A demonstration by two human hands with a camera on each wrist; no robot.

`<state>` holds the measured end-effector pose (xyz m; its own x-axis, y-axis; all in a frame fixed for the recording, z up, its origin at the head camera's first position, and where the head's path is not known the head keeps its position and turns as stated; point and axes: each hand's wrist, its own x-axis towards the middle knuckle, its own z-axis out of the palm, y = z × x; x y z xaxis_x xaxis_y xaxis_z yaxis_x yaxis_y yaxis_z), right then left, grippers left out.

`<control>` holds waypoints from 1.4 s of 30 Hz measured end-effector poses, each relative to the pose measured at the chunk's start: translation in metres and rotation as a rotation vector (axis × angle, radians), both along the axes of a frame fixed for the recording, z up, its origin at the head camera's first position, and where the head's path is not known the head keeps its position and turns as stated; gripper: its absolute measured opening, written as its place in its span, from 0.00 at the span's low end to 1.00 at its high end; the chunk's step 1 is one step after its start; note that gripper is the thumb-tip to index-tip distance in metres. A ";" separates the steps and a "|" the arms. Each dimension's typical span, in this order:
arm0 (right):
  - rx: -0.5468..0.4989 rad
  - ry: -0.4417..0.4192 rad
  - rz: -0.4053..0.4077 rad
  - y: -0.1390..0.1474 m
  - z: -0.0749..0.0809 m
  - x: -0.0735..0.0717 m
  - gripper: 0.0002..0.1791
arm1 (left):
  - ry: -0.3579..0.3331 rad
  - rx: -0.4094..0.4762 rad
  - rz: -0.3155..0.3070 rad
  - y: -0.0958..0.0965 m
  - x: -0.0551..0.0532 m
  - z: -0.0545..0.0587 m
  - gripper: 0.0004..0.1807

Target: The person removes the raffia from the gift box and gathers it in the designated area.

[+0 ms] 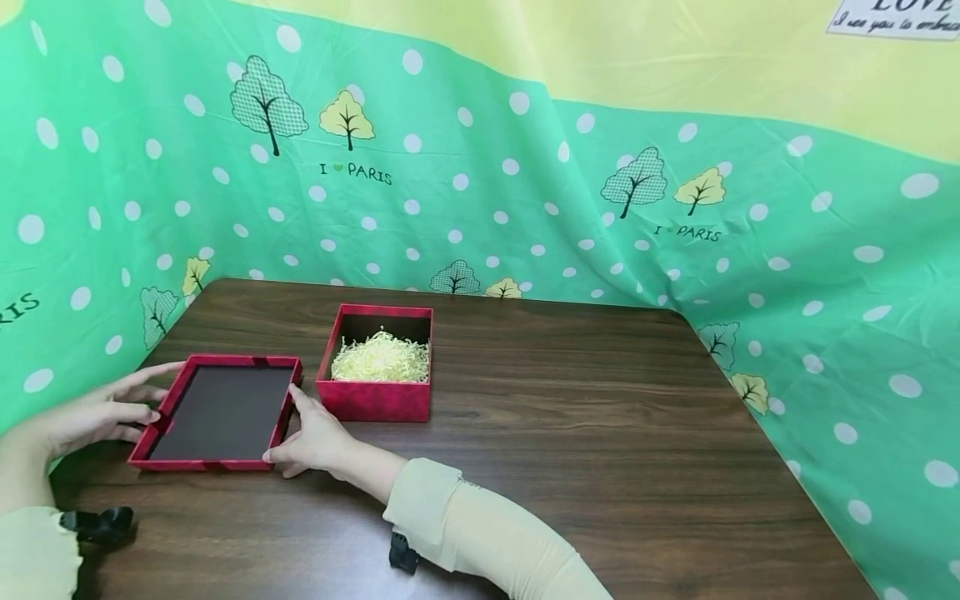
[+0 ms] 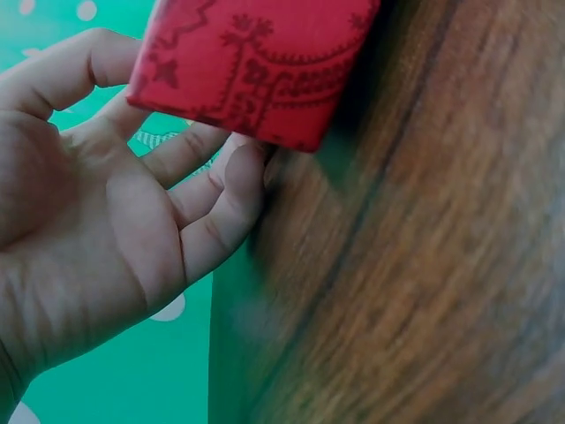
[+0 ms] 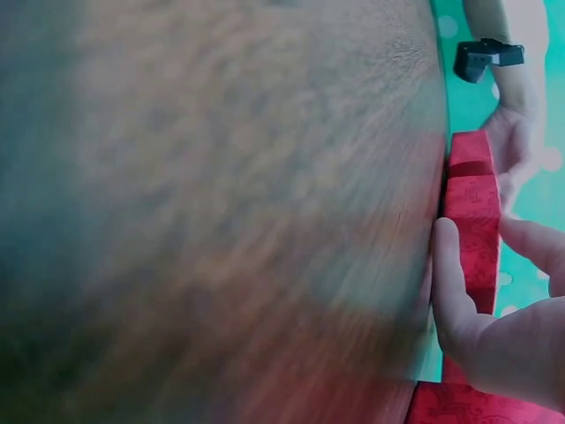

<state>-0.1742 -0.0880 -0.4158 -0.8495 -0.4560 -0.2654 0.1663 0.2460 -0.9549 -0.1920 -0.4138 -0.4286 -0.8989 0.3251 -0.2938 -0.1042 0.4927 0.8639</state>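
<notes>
A shallow red box lid (image 1: 217, 412), its dark inside facing up, is at the left of the table. My left hand (image 1: 108, 417) holds it by the left side, thumb at the rim and other fingers spread along that edge. In the left wrist view, the lid's patterned red corner (image 2: 256, 71) overlaps the fingers. My right hand (image 1: 318, 437) grips the opposite side, with the thumb near the front corner and a finger at the rim. The right wrist view shows the lid's red side wall (image 3: 477, 243) between thumb and fingers.
Just right of the lid stands an open red box (image 1: 375, 402) with pale yellow shredded paper (image 1: 382, 357) inside. The dark wooden table (image 1: 585, 425) extends to the right. A green polka-dot cloth (image 1: 465, 150) hangs behind and around its sides.
</notes>
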 end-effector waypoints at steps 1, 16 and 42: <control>0.004 -0.002 0.005 0.000 0.000 0.000 0.54 | -0.002 0.001 0.002 0.000 0.000 -0.001 0.43; 0.155 0.126 0.116 0.015 0.012 -0.002 0.51 | 0.030 -0.034 -0.008 0.004 -0.005 0.005 0.40; 0.318 0.595 0.456 0.067 0.075 -0.010 0.36 | 0.283 -0.342 0.055 0.049 -0.007 0.048 0.43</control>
